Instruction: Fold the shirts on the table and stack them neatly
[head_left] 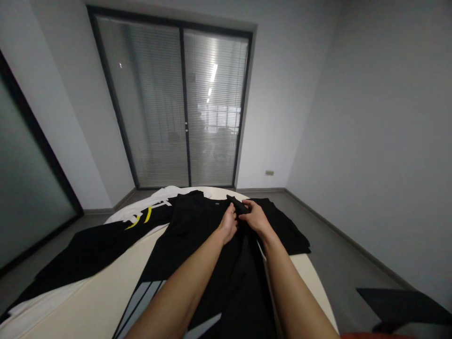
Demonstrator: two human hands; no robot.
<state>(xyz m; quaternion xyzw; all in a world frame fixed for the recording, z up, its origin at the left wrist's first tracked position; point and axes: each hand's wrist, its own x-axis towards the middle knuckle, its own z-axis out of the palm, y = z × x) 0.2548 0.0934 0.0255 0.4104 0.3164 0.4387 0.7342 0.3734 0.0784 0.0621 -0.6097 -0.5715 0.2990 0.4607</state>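
A black T-shirt (197,235) with grey printed shapes lies spread on the round cream table (106,278), its collar toward the far edge. Near the right shoulder, my left hand (229,225) is closed with its fingers pinching the shirt's cloth beside the collar. Just right of it, my right hand (256,216) grips a raised fold of the same shirt between thumb and fingers. My forearms cover part of the print. Under and right of my right hand lies another piece of black cloth (286,230), reaching the table's right side.
On the left lie more garments: a black one (99,245) with yellow and white marks, and white cloth (155,195) by the far edge. A dark chair-like object (406,303) stands at the lower right. Beyond the table are a glass door with blinds (183,103) and grey walls.
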